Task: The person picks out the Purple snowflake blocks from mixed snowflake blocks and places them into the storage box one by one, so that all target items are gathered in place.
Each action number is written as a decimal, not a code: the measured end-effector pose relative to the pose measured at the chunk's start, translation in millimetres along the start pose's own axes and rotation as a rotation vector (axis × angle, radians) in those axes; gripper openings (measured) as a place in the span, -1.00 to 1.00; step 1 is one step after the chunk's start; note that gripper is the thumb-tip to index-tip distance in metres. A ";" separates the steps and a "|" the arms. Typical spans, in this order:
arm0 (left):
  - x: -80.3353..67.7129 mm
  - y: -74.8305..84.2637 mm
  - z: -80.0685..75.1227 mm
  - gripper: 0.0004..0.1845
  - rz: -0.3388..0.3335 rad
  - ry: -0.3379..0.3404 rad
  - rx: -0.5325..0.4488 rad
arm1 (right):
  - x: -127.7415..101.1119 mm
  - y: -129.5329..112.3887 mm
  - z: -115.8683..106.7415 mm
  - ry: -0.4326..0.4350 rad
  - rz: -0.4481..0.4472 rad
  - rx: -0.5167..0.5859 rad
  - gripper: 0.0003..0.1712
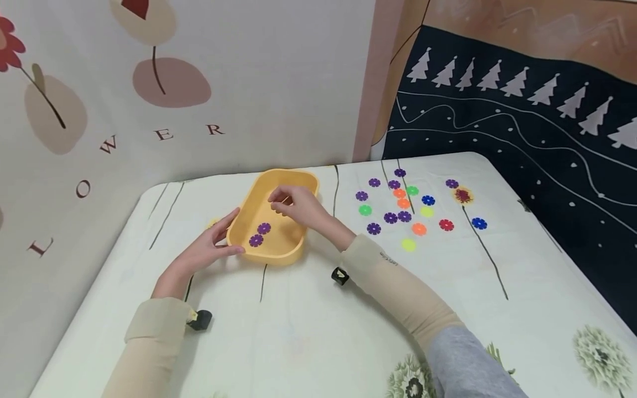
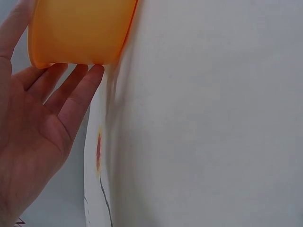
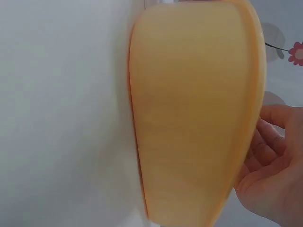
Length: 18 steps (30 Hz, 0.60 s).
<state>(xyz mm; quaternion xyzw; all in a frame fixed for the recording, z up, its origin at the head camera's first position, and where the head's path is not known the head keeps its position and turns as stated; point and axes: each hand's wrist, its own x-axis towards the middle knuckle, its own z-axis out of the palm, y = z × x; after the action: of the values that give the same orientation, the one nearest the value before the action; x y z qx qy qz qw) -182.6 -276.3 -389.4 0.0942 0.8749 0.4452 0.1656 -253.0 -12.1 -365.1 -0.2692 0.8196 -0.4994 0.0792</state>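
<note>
1. Yellow tray (image 1: 293, 251) sits on the white cloth-covered table (image 1: 318, 331), left of centre, with two purple flower discs (image 1: 260, 234) lying inside near its near-left corner.
2. Left hand (image 1: 211, 249) rests against the tray's left end, fingers straight and relaxed; the left wrist view shows the fingertips (image 2: 92, 75) touching the tray's outer wall (image 2: 80, 33).
3. Right hand (image 1: 298, 205) hovers over the tray's interior, fingers curled together in a pinch; whether anything is held between them cannot be told.
4. Scattered flower discs (image 1: 404, 216), purple, orange, green, blue, red and yellow, lie on the cloth right of the tray, well apart from it.
</note>
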 end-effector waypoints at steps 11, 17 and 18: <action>-0.1 -3.3 0.0 0.04 0.014 0.012 0.007 | -13.9 12.0 -34.0 0.067 0.049 -0.032 -0.84; 0.0 -2.1 0.3 0.05 0.011 0.019 0.018 | -24.2 24.5 -55.4 0.108 0.092 -0.044 -0.81; 0.0 -2.0 0.3 0.05 0.009 0.019 0.019 | -26.0 26.8 -58.7 0.111 0.101 -0.042 -0.79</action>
<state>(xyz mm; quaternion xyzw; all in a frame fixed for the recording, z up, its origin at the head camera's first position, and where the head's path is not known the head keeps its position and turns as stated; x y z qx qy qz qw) -182.5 -277.2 -391.2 0.0954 0.8802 0.4384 0.1546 -264.2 56.5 -363.1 -0.2011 0.8455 -0.4917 0.0530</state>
